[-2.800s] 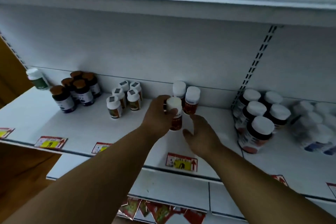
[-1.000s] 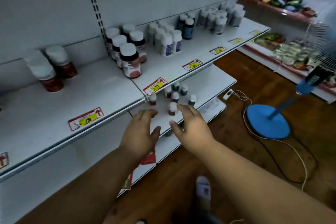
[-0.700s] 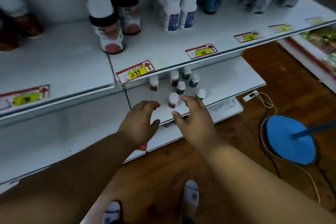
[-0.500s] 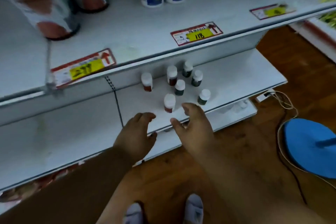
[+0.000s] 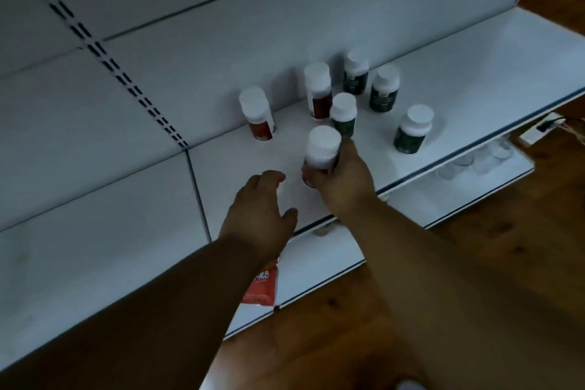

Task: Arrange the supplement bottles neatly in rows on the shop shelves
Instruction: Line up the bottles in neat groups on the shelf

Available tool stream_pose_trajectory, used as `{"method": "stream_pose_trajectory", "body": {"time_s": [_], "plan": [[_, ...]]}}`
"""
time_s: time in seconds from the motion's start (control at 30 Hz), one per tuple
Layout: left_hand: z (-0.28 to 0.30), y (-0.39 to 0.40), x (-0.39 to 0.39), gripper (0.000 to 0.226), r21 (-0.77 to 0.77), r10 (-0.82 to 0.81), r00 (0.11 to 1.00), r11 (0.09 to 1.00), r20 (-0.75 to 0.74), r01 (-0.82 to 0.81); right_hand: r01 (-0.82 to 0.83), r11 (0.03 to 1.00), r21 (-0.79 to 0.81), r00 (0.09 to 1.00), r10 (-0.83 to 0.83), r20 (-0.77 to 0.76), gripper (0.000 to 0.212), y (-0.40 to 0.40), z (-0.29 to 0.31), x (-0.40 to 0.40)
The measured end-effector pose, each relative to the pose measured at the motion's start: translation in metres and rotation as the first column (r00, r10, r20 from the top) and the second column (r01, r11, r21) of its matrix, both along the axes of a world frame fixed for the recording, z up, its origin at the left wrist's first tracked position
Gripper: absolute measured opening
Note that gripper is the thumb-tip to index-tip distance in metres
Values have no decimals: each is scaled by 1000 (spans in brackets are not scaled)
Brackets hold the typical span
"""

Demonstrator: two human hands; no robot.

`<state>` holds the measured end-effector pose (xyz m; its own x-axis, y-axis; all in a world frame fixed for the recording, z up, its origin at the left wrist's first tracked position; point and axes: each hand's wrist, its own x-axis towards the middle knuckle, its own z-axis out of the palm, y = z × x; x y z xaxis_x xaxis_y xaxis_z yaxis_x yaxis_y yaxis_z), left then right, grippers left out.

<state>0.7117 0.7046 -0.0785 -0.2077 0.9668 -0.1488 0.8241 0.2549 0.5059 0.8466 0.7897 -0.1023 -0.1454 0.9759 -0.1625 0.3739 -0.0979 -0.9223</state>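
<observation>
Nearest me, below my left forearm, a red packet (image 5: 262,286) lies at the edge of the lower shelf (image 5: 319,266), with the wooden floor (image 5: 506,231) running off to the right. My left hand (image 5: 258,215) hovers over the front of the white shelf (image 5: 459,73), fingers loosely bent and spread, holding nothing and touching no bottle. Just to its right, my right hand (image 5: 343,177) grips the nearest bottle (image 5: 323,149) — white cap, dark reddish body — with fingers curled round its lower half from the right and the thumb at its base. This bottle stands close to the shelf's front edge; I cannot tell whether its bottom rests on the shelf or is lifted clear.

Beyond it the other bottles stand upright and scattered, not in rows. A green-labelled bottle (image 5: 343,114) is just behind my fingertips, and another green one (image 5: 413,130) stands apart to the right, near the front edge. To the left, near the back panel (image 5: 221,25), is a red-bodied bottle (image 5: 257,112); a taller red one (image 5: 318,90) stands just behind the middle green bottle. Farthest back — against the panel — are two more green bottles (image 5: 356,73), the right one (image 5: 384,89) slightly forward.
</observation>
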Motion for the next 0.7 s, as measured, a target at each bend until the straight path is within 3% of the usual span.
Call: {"method": "stream_pose_trajectory", "body": {"time_s": [0.13, 0.23, 0.3, 0.4, 0.57, 0.7], "plan": [[36, -26, 6, 88, -55, -24, 986, 998, 164, 34, 22, 947, -320, 958, -112, -264, 55, -32, 41, 23], [98, -64, 17, 105, -159, -9, 939, 985, 345, 68, -68, 808, -585, 822, -288, -492, 61, -69, 107, 47], [149, -92, 23, 112, -181, -20, 915, 978, 403, 101, -134, 733, -667, 729, -384, -567, 61, -99, 166, 60], [231, -134, 35, 112, -150, -54, 920, 981, 389, 121, -225, 728, -647, 677, -361, -641, 51, -141, 266, 71], [347, -187, 59, 103, -21, 8, 925, 1000, 380, 0, -302, 812, -499, 700, -167, -695, 51, -187, 395, 79], [385, -207, 64, 99, 53, 49, 928, 996, 370, -74, -307, 838, -451, 733, -93, -674, 51, -199, 441, 82]]}}
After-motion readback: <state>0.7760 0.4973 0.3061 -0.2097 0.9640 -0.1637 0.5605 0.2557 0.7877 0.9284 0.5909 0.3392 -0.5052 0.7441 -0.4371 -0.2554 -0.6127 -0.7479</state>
